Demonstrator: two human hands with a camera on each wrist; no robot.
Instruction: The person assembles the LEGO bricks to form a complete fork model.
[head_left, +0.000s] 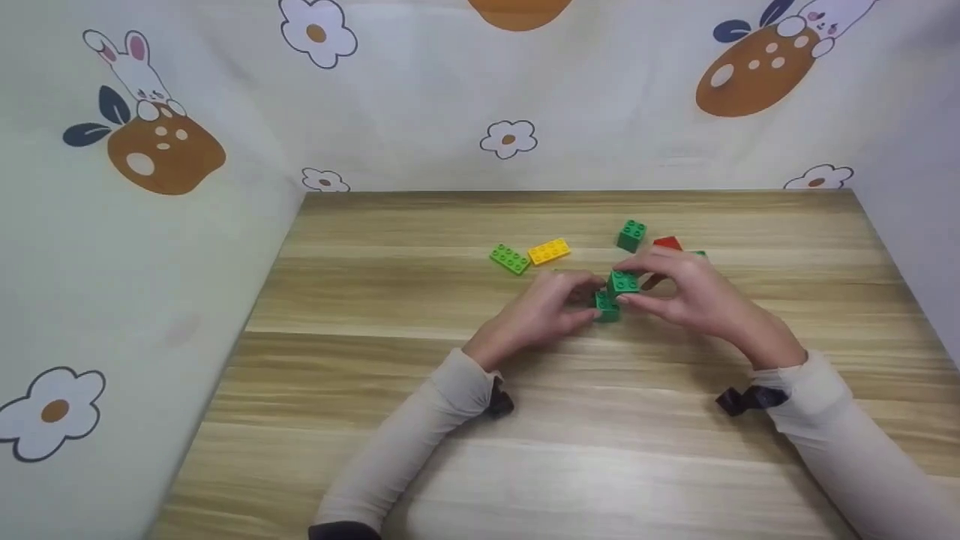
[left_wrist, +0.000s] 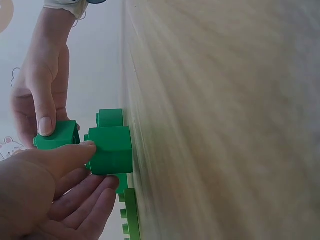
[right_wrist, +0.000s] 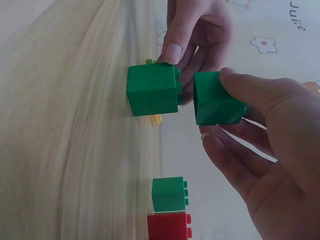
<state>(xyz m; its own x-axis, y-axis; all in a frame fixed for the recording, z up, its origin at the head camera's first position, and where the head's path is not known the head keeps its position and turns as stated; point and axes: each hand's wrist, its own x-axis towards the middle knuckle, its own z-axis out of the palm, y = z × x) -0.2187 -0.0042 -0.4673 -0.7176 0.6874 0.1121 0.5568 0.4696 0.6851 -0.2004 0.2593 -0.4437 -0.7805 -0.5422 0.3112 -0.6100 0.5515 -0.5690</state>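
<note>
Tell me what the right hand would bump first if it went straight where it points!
Probably the lower green block, held in the left hand: it's just ahead of the upper green block in the right hand. Depth is unclear, so the left hand might come first.

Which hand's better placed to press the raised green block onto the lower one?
Right, likely: the right hand grips the raised green block just above the lower green block, a gap between them; the left hand is occupied holding the lower one.
</note>
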